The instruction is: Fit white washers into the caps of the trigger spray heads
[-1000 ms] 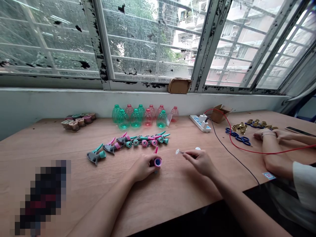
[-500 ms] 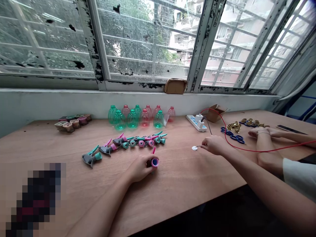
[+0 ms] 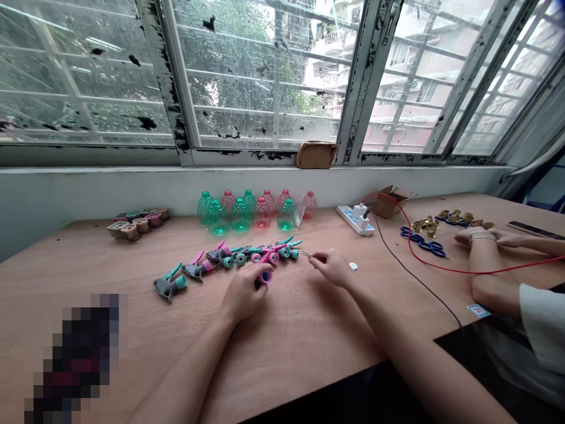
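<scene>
Pink spray nozzle [image 3: 265, 277] sits in the person's left hand [image 3: 242, 290], and the fingers curl tight around it. The right hand [image 3: 333, 267] reaches out just beside it, with finger and thumb pinched together on a thin metal rod [image 3: 305, 254], and the rod's tip is near a long row of pink and green spray heads [image 3: 247, 253]. That row lies on the wooden table [image 3: 282, 347] in front of the hands, with a gray spray head [image 3: 169, 287] at its left end. A small white disc [image 3: 353, 266] lies just past the right hand. Green and pink plastic bottles [image 3: 241, 215] stand upright by the wall, and small cups [image 3: 132, 227] sit in a bunch to their left. Farther right are a white power strip [image 3: 355, 220], a cardboard box [image 3: 386, 203], blue rings [image 3: 422, 244] and gold parts [image 3: 427, 226]. Another person's two hands [image 3: 481, 237] rest together on the table
</scene>
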The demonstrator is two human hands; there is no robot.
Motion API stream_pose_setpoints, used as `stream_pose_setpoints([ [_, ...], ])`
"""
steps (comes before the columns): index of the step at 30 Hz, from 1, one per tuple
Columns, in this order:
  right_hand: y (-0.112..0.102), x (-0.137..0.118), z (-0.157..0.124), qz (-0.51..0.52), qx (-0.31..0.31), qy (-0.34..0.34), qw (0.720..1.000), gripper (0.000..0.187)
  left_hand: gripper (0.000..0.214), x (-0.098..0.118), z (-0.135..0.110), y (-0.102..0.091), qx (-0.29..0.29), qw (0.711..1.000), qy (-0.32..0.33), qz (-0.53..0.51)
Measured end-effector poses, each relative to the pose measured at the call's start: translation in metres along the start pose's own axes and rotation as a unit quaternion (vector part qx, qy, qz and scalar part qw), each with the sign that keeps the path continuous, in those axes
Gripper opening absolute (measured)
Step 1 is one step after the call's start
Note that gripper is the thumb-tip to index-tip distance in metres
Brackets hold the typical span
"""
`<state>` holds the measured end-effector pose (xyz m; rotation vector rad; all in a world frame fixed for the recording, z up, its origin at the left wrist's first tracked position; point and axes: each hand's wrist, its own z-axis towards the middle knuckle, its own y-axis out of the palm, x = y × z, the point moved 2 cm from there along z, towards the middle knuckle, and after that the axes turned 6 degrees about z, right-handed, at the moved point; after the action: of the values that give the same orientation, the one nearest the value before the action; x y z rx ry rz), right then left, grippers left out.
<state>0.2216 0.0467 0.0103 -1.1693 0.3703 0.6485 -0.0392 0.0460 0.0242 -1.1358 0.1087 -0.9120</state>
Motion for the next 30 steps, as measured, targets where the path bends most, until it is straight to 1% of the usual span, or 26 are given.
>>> stream_pose_setpoints([
  [2, 0.022, -0.008, -0.003, 0.057, 0.031, -0.02, 0.998, 0.032, 0.038, -0.012, 0.004, -0.019, 0.057, 0.995, -0.032, 0.074],
  [3, 0.03, -0.009, -0.005, 0.07, 0.032, -0.03, 0.997, 0.03, 0.037, -0.02, 0.004, -0.03, 0.083, 0.988, -0.062, 0.117],
  [5, 0.039, -0.01, -0.009, 0.076, 0.026, -0.045, 0.996, 0.026, 0.038, -0.039, 0.003, -0.052, 0.112, 0.96, -0.143, 0.212],
  [6, 0.041, -0.009, -0.011, 0.073, 0.019, -0.05, 0.996, 0.024, 0.038, -0.049, 0.001, -0.061, 0.113, 0.942, -0.193, 0.25],
  [8, 0.041, -0.008, -0.014, 0.069, 0.009, -0.056, 0.996, 0.023, 0.037, -0.07, -0.005, -0.073, 0.093, 0.909, -0.283, 0.292],
  [9, 0.041, -0.007, -0.014, 0.068, 0.006, -0.058, 0.996, 0.022, 0.038, -0.078, -0.009, -0.076, 0.081, 0.897, -0.312, 0.302],
  [11, 0.039, -0.007, -0.014, 0.07, 0.003, -0.057, 0.996, 0.022, 0.04, -0.091, -0.014, -0.077, 0.052, 0.88, -0.356, 0.311],
  [14, 0.038, -0.009, -0.014, 0.079, 0.003, -0.056, 0.995, 0.022, 0.041, -0.096, -0.017, -0.075, 0.019, 0.863, -0.391, 0.318],
  [15, 0.038, -0.009, -0.014, 0.083, 0.004, -0.055, 0.995, 0.022, 0.042, -0.094, -0.016, -0.074, 0.017, 0.862, -0.391, 0.323],
  [17, 0.039, -0.009, -0.013, 0.089, 0.006, -0.052, 0.995, 0.023, 0.043, -0.088, -0.012, -0.072, 0.033, 0.868, -0.364, 0.337],
  [20, 0.039, -0.007, -0.013, 0.096, 0.008, -0.047, 0.994, 0.024, 0.043, -0.078, -0.002, -0.064, 0.07, 0.894, -0.273, 0.349],
  [21, 0.039, -0.007, -0.013, 0.099, 0.009, -0.047, 0.994, 0.023, 0.043, -0.076, 0.002, -0.06, 0.069, 0.904, -0.239, 0.348],
  [23, 0.04, -0.007, -0.012, 0.106, 0.008, -0.05, 0.993, 0.023, 0.045, -0.074, 0.007, -0.049, 0.05, 0.919, -0.189, 0.341],
  [24, 0.04, -0.006, -0.012, 0.109, 0.007, -0.051, 0.993, 0.023, 0.046, -0.075, 0.009, -0.043, 0.034, 0.924, -0.176, 0.337],
  [26, 0.041, -0.006, -0.011, 0.111, 0.006, -0.05, 0.993, 0.024, 0.048, -0.077, 0.012, -0.035, 0.011, 0.927, -0.171, 0.334],
  [30, 0.041, -0.006, -0.01, 0.118, 0.0, -0.055, 0.991, 0.024, 0.05, -0.078, 0.012, -0.029, 0.004, 0.924, -0.166, 0.345],
])
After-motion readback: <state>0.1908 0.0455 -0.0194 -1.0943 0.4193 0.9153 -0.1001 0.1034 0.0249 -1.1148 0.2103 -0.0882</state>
